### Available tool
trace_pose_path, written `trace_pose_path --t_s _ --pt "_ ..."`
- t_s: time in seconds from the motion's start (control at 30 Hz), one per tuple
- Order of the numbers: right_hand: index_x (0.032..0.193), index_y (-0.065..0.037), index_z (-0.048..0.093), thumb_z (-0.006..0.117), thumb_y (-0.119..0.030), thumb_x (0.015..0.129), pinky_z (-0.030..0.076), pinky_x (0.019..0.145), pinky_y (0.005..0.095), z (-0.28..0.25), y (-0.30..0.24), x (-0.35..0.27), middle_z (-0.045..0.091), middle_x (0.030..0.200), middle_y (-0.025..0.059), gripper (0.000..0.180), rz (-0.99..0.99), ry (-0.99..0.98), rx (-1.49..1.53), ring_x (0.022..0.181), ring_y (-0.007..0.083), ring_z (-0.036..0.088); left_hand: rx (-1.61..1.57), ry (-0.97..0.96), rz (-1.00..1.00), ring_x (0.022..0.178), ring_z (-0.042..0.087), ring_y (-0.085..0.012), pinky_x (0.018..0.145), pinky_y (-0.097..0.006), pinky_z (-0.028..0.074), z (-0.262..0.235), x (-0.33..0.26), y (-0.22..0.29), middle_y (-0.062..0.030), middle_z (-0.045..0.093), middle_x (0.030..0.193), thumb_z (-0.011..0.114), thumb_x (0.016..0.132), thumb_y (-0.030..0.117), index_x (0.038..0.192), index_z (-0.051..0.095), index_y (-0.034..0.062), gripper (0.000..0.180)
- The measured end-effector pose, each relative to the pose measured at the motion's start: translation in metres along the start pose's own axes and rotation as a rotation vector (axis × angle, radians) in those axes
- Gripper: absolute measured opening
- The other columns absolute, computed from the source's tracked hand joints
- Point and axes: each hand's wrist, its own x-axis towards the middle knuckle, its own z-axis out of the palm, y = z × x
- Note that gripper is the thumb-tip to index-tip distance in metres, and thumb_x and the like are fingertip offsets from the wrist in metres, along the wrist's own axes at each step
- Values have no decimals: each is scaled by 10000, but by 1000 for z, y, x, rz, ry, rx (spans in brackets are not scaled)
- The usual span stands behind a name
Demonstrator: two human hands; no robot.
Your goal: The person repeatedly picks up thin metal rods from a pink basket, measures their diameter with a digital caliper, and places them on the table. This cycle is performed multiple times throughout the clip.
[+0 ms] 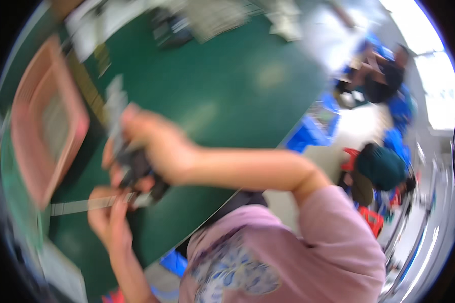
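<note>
My right hand [159, 144] is closed round a grey-and-black hand tool [115, 108], its long grey part pointing up and away over the table. Motion blur hides the tool's exact kind. Just below and nearer to me, my left hand [108, 214] pinches a narrow pale strip [65, 207], close to the tool's dark lower end. The strip runs left from the fingers toward the table's left side. Whether the strip passes into the tool, I cannot tell.
A pink plastic basket [78, 123] stands at the left. Dark and pale items [172, 28] lie at the green table's [227, 86] far edge. To the right are a blue bin [308, 134] and several seated people, one in a dark green cap [381, 164].
</note>
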Motion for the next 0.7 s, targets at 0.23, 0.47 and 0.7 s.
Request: trace_pose_path --t_s 0.23,0.47,0.7 --pt "918 31 504 173 -483 884 374 368 236 -2 4 -2 563 722 167 612 -159 -137 -59 383 158 424 -331 -173 -19 775 598 -155 681 -245 495 -8 1 4 -147 607 864 559 792 -35 905 493 -28 131" --pt "928 23 501 174 -453 893 386 388 246 3 3 -4 556 738 160 579 -205 -188 -99 384 148 402 -321 -170 -44 766 599 -144 678 -241 494 -7 -1 0 -145 608 864 562 797 -22 910 490 -19 134" --pt "919 21 509 192 -465 889 389 385 245 0 4 -2 564 725 158 581 -231 -191 -82 377 148 408 -267 -167 -15 758 598 -164 631 -260 506 -5 1 -1 -150 610 855 591 801 97 892 505 8 154"
